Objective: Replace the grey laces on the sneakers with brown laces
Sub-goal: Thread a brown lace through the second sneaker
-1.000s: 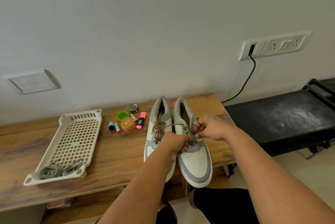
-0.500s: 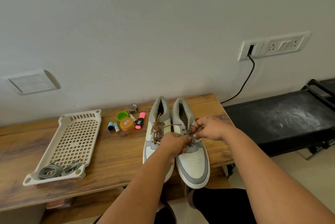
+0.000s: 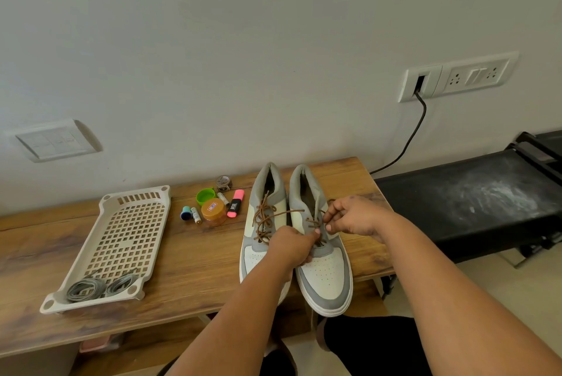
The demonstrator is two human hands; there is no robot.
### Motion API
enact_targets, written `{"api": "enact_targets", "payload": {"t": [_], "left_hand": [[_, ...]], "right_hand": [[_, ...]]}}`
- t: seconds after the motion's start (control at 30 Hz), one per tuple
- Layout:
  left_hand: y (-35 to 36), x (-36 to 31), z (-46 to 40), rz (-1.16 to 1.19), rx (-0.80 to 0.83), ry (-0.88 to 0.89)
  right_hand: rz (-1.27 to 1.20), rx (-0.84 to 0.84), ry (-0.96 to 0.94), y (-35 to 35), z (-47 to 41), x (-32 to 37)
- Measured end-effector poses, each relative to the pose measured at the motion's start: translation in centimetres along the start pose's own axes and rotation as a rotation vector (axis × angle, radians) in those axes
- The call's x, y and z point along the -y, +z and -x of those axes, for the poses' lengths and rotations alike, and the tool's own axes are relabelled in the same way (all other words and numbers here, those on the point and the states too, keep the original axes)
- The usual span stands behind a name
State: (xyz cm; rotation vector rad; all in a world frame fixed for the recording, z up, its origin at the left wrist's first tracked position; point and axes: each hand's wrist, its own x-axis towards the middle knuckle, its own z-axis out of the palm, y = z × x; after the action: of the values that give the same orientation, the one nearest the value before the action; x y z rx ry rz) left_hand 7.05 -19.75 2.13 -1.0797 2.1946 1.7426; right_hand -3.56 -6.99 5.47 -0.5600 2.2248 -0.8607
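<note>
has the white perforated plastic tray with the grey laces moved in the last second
No. The white perforated plastic tray lies where it did on the wooden table, left of the round orange jar.

Both forearms are seen bare, with no sleeves, watch or bands on them. The left hand [image 3: 290, 246] and right hand [image 3: 354, 217] are uncovered, without gloves or rings. Dark trousers [image 3: 374, 345] are worn.

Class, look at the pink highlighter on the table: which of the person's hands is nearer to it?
The left hand. It sits over the sneakers, a little right of and in front of the pink highlighter. The right hand is farther right, beyond both sneakers' lacing.
</note>
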Motion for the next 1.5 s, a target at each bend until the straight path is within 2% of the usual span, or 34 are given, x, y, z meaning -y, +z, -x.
{"api": "enact_targets", "payload": {"t": [0.17,0.37,0.6,0.83,0.93,1.0,1.13,1.27,1.37,1.5], "left_hand": [[-0.3,-0.1,0.1,0.157,0.069,-0.026],[-0.7,-0.5,0.5,0.51,0.191,-0.076],[-1.5,-0.7,0.9,0.688,0.222,-0.105],[-1.7,-0.4,1.0,0.33,0.023,0.021],[-1.8,0.7,0.6,-0.059,-0.061,0.181],[-1.7,1.3,0.6,-0.238,-0.072,0.245],[-1.4,1.5,0.7,-0.255,-0.057,0.259],[-1.0,1.6,0.3,-0.405,-0.104,0.286],[-1.0,1.6,0.1,-0.418,-0.108,0.28],[-1.0,1.6,0.1,-0.414,-0.101,0.276]], "right_hand": [[-0.001,-0.005,0.002,0.1,-0.1,0.0],[0.027,-0.015,-0.015,0.0,-0.1,-0.2],[0.085,0.052,-0.078,0.1,0.9,0.4],[0.207,0.016,-0.084,1.0,0.6,0.6],[0.229,0.002,-0.119,1.0,0.3,0.4],[0.243,0.015,-0.143,1.0,0.3,0.3],[0.237,0.067,-0.165,0.7,0.3,0.0],[0.205,0.1,-0.145,0.4,0.2,-0.4],[0.171,0.125,-0.119,0.3,0.1,-0.5],[-0.04,0.215,-0.099,-0.3,0.3,-1.2]]}}
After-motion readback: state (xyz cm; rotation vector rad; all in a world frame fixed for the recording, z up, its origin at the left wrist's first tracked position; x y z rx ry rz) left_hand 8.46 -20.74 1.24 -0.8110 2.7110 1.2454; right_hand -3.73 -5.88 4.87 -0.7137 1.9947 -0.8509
